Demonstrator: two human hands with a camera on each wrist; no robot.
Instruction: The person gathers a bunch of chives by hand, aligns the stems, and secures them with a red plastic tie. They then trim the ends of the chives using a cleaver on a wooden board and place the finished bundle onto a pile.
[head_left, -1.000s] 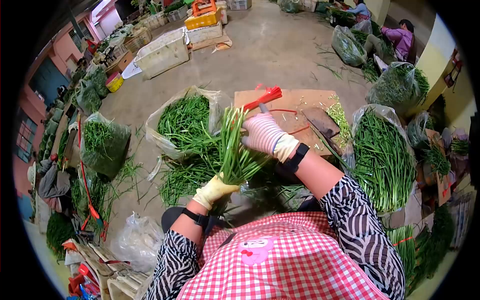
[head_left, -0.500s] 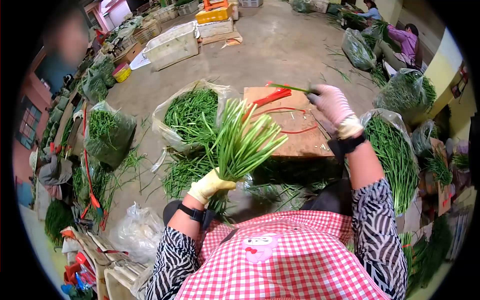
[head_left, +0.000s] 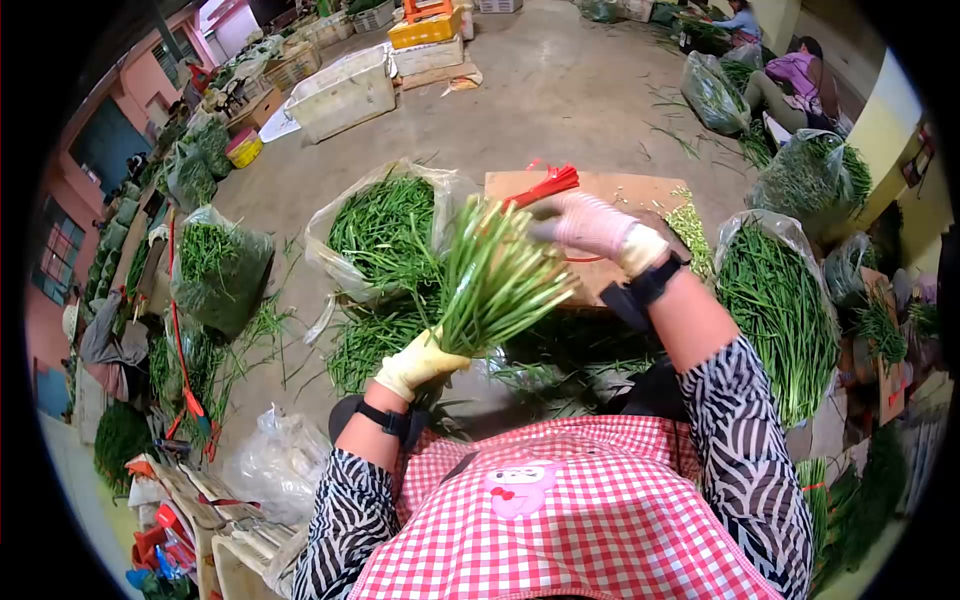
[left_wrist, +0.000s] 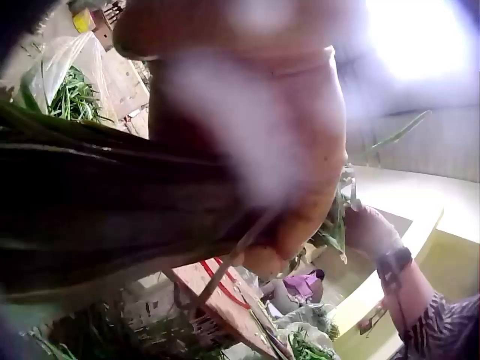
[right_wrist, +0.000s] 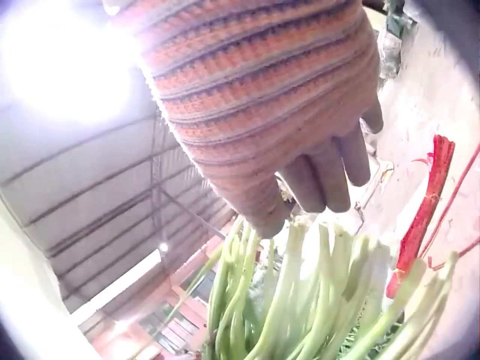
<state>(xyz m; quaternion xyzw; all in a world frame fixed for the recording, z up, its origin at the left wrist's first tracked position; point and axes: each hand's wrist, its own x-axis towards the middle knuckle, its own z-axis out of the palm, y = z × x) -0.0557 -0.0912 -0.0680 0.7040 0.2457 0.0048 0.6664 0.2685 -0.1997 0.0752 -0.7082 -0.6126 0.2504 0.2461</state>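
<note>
My left hand point(head_left: 420, 366), in a pale yellow glove, grips a thick bunch of garlic chives point(head_left: 510, 285) with the pale stem ends fanned upward. The dark leaves of the bunch fill much of the left wrist view. My right hand point(head_left: 590, 222) wears a pink striped glove with grey fingers. In the right wrist view its fingers point(right_wrist: 322, 184) are loosely extended, right at the pale stem ends. Behind the bunch, red ties point(head_left: 548, 187) lie on a wooden board point(head_left: 502, 183).
An open bag of chives point(head_left: 385, 235) stands left of the board, another bag point(head_left: 775, 310) to the right. Small cut stem pieces point(head_left: 688, 228) lie at the board's right side. Loose chives point(head_left: 375, 350) are heaped below the left bag. Two people sit far right.
My right hand swung out right with a thin green stalk, then came back over the stem ends without it. My left hand kept the bunch, whose stem ends have spread and tilted right.
</note>
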